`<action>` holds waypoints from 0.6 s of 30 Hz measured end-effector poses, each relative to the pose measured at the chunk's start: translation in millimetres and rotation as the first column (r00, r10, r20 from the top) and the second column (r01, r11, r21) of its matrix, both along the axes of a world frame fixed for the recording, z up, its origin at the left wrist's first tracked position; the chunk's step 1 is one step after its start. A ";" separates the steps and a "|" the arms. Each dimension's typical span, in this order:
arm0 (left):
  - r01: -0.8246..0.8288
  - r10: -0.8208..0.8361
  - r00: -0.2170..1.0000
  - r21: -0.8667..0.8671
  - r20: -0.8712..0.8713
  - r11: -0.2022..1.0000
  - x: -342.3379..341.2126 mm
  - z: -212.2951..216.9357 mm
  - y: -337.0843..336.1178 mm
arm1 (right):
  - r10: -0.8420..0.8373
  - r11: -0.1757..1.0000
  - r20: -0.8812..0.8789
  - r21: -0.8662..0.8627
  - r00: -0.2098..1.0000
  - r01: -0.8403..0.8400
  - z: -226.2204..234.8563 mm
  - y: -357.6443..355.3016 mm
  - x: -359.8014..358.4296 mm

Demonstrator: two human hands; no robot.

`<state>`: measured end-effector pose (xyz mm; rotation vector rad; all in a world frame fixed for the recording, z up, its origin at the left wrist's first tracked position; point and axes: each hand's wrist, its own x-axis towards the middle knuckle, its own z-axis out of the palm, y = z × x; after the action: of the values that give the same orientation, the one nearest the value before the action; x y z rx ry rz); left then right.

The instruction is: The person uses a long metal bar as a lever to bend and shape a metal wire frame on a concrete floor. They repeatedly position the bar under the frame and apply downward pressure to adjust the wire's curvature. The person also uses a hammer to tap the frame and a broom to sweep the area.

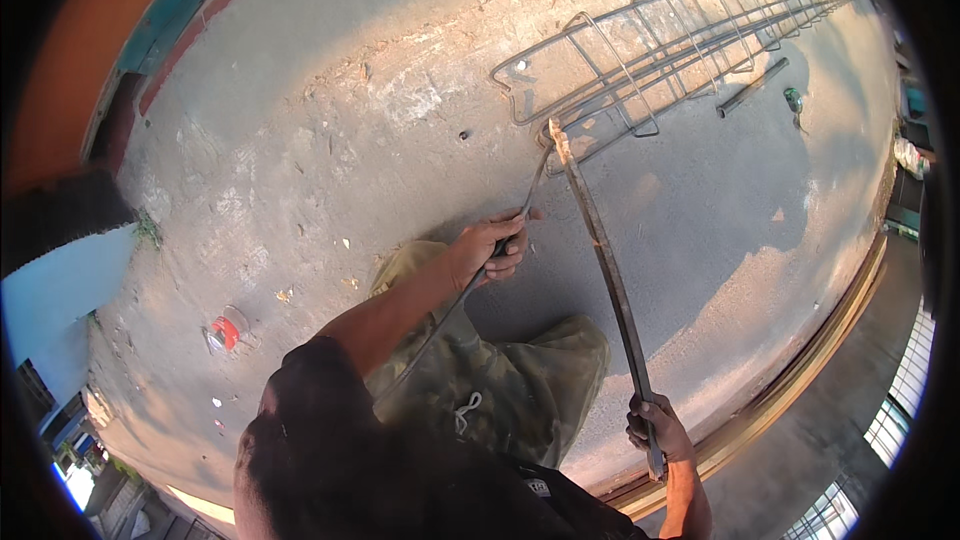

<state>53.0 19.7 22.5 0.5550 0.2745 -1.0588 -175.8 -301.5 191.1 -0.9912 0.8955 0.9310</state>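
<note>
My left hand (492, 250) is closed around a thin dark steel rod (536, 180), which runs from beside my lap up to the end of the rebar cage. My right hand (662, 428), low on the right, grips the near end of a long dark metal bar (615, 290). The bar's far tip is rusty orange-brown and sits at the cage's near end, close to the rod's end; whether they touch, I cannot tell. The rebar cage (622, 75), long bars joined by bent rectangular ties, lies on the concrete and stretches away to the far right.
A short dark pipe (752, 88) and a small green object (793, 100) lie right of the cage. At left on the concrete floor (300, 170) is a red and clear container (228, 330). Long wooden planks (790, 365) border the right side. An orange and teal wall (75, 50) stands far left.
</note>
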 end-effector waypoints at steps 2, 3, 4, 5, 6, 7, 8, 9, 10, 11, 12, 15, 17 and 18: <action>-0.010 0.010 1.000 -0.001 -0.024 1.000 -1.9 4.0 -1.5 | 0.055 0.998 -0.004 -0.013 0.998 -0.055 6.1 -10.0 8.9; -0.014 0.014 0.999 0.003 -0.033 1.000 -1.5 6.0 -0.7 | 0.055 0.998 0.001 0.009 0.998 -0.055 6.2 -19.6 9.5; -0.034 0.030 0.996 -0.054 -0.078 0.998 -2.2 5.5 -2.1 | 0.041 0.999 -0.029 0.031 0.999 -0.040 9.5 -24.5 7.5; -0.056 0.042 0.991 -0.110 -0.124 0.992 -3.5 2.6 -5.1 | 0.035 0.998 -0.041 0.046 0.999 -0.033 12.2 -26.6 6.0; -0.081 0.053 0.984 -0.163 -0.170 0.983 -4.6 -0.5 -9.1 | 0.029 0.998 -0.054 0.062 0.998 -0.026 15.4 -28.0 5.5; -0.101 0.068 0.978 -0.161 -0.196 0.982 -4.2 -6.6 -14.4 | 0.024 0.997 -0.066 0.078 0.998 -0.019 17.7 -29.9 5.4; -0.117 0.077 0.971 -0.170 -0.227 0.978 -3.0 -16.6 -23.7 | 0.025 0.999 -0.088 0.051 0.996 -0.021 21.8 -31.6 6.0; -0.134 0.085 0.963 -0.180 -0.257 0.975 -3.6 -25.1 -31.9 | 0.052 0.999 -0.101 0.016 0.994 -0.050 29.2 -33.7 9.8; -0.126 0.085 0.967 -0.160 -0.240 0.979 -5.3 -29.1 -38.4 | 0.074 0.997 -0.112 0.013 0.991 -0.073 35.5 -39.8 13.8; -0.119 0.086 0.971 -0.141 -0.222 0.983 -6.5 -33.0 -44.2 | 0.097 0.995 -0.124 0.009 0.988 -0.096 43.9 -45.7 20.1; -0.112 0.086 0.974 -0.113 -0.209 0.987 -9.4 -35.6 -48.9 | 0.143 0.988 -0.143 -0.034 0.979 -0.150 57.1 -48.1 32.4; -0.108 0.112 0.979 0.038 -0.167 0.993 -20.7 -30.4 -63.2 | 0.206 0.960 -0.223 -0.142 0.953 -0.241 92.6 -47.7 65.3; -0.111 0.118 0.991 0.091 -0.071 0.990 -27.3 -29.5 -68.6 | 0.238 0.955 -0.259 -0.116 0.936 -0.274 110.2 -42.7 84.8; -0.109 0.113 0.993 0.111 -0.029 0.988 -30.3 -30.0 -73.4 | 0.250 0.936 -0.290 -0.172 0.924 -0.308 123.7 -33.3 94.7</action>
<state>22.7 -53.7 -7.5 0.6125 0.3920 -0.9506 -81.1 -334.8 314.8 -1.2226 1.1149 1.2511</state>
